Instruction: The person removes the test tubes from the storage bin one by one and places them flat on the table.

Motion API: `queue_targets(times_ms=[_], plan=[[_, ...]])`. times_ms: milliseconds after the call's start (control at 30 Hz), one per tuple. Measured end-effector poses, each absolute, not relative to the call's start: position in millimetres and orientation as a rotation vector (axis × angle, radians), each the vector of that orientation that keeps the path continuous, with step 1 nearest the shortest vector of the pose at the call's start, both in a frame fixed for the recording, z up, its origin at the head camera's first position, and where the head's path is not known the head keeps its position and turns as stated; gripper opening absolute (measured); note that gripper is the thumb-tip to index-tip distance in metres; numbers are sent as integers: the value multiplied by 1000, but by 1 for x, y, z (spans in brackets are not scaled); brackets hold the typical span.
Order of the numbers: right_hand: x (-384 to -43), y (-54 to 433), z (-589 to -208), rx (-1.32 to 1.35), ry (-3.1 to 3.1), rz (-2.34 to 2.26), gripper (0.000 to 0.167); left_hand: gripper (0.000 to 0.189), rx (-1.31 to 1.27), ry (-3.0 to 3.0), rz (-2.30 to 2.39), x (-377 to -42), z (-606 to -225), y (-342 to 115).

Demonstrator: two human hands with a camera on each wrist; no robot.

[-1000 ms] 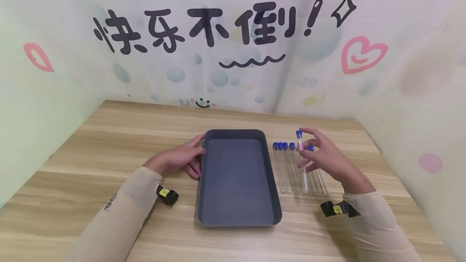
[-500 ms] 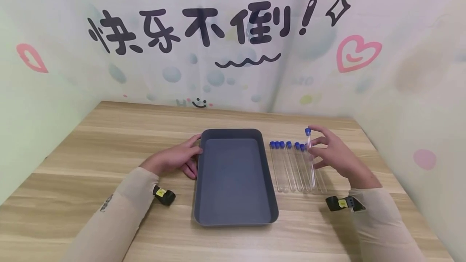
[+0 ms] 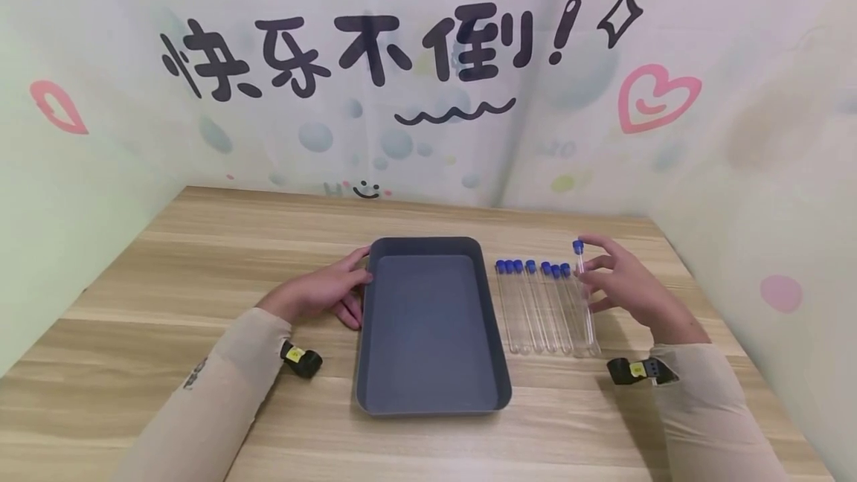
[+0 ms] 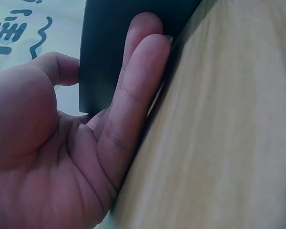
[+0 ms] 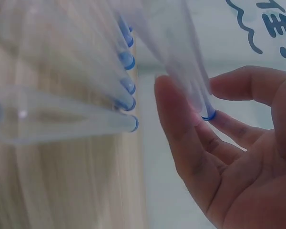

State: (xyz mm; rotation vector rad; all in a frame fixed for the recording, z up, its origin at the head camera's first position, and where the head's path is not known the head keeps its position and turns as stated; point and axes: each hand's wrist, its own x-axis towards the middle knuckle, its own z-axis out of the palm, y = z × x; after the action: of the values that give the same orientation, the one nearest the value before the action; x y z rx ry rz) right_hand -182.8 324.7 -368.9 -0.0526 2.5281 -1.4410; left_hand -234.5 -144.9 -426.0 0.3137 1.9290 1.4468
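My right hand (image 3: pixel 619 285) pinches a clear glass test tube (image 3: pixel 591 322) with a blue cap, thumb and fingers on its upper part. The tube leans up from the table, cap raised above the other caps. To its left, several like test tubes (image 3: pixel 535 311) lie side by side, caps away from me. The right wrist view shows the held tube (image 5: pixel 174 43) between thumb and fingers. My left hand (image 3: pixel 328 292) rests at the left side of a dark grey tray (image 3: pixel 435 413). In the left wrist view its straight fingers (image 4: pixel 133 90) lie along the outer wall, thumb at the edge.
A wood-grain table (image 3: pixel 268 422) carries the tray and tubes. Behind it hangs a pale cloth (image 3: pixel 268 140) with black writing, and pale walls stand at both sides. Each wrist wears a small black camera (image 3: pixel 304 363).
My right hand has moved right with the held test tube, to the right end of the row, uncovering more blue caps. The head view has shifted slightly. My left hand stays at the tray.
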Motion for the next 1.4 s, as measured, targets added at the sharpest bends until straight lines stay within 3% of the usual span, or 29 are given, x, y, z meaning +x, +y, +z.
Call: queue_targets(times_ms=[700, 1400], plan=[[-184, 341, -378, 13, 2568, -1191, 65, 64, 313, 1937, 1437, -234, -425, -145], [-187, 337, -390, 52, 2608, -1018, 70, 65, 310, 1933, 1446, -234, -426, -145]])
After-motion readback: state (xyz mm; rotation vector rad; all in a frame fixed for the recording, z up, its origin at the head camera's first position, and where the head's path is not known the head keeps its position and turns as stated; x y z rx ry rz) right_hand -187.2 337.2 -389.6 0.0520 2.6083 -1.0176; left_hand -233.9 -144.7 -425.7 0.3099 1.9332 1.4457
